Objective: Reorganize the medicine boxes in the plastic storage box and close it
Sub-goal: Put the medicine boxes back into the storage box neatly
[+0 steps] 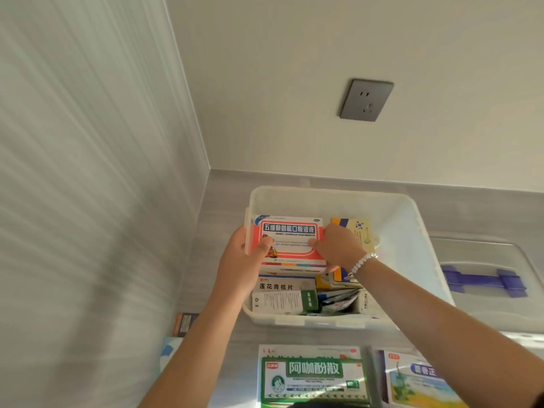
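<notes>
A translucent plastic storage box (406, 231) stands open on the grey counter against the back wall. Both hands hold a red-and-white medicine box (290, 242) over its left half: my left hand (244, 257) grips the left edge, my right hand (338, 245) grips the right edge. Under it lie a white box with black characters (282, 287), a yellow-and-blue box (357, 228) and several smaller packs. The clear lid (482, 260) with its purple handle lies to the right of the storage box.
A green-and-white medicine box (313, 375) and a blue-and-yellow one (418, 381) lie on the counter in front of the storage box. A small brown box (185, 323) sits at the left by the side wall. A grey wall socket (366, 100) is above.
</notes>
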Motion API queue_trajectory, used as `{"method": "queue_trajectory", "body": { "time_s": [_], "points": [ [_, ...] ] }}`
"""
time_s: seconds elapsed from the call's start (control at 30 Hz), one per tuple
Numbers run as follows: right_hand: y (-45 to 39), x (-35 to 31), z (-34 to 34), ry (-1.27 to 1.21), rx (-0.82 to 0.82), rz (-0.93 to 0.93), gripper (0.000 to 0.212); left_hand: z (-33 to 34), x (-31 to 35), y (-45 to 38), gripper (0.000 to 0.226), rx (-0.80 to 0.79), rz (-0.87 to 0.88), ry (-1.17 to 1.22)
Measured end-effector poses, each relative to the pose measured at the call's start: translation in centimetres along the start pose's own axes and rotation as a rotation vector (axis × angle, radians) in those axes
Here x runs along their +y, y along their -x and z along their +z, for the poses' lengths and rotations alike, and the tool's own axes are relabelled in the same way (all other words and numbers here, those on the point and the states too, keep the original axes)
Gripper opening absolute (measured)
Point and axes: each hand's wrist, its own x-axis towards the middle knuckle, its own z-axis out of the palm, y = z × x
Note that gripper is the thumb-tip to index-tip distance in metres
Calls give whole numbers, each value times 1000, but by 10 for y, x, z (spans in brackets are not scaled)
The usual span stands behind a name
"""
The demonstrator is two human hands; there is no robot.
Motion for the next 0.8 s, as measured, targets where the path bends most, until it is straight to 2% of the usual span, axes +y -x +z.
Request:
{"method": "queue_trajectory", "body": {
  "time_s": [0.07,0.17,0.27,0.4,0.57,0.67,0.8],
  "points": [
    [0,-1,8,45,46,-6,30,0,-1,1,27,-2,4,0],
    [-2,-8,17,178,134,-47,55,0,0,1,27,5,5,-9],
    [-9,-11,21,254,81,-72,71,0,2,2,20,-2,6,-10],
    [-14,-8,20,243,66,-92,69,0,3,3,24,3,2,-11],
    [-14,3,20,73,60,-151,72,1,2,1,20,-1,-5,-16],
    [-13,3,22,69,68,-142,75,1,2,1,14,-1,-11,-3],
    [-10,5,14,78,-1,-191,76,0,3,3,14,5,18,-15]
  ]
}}
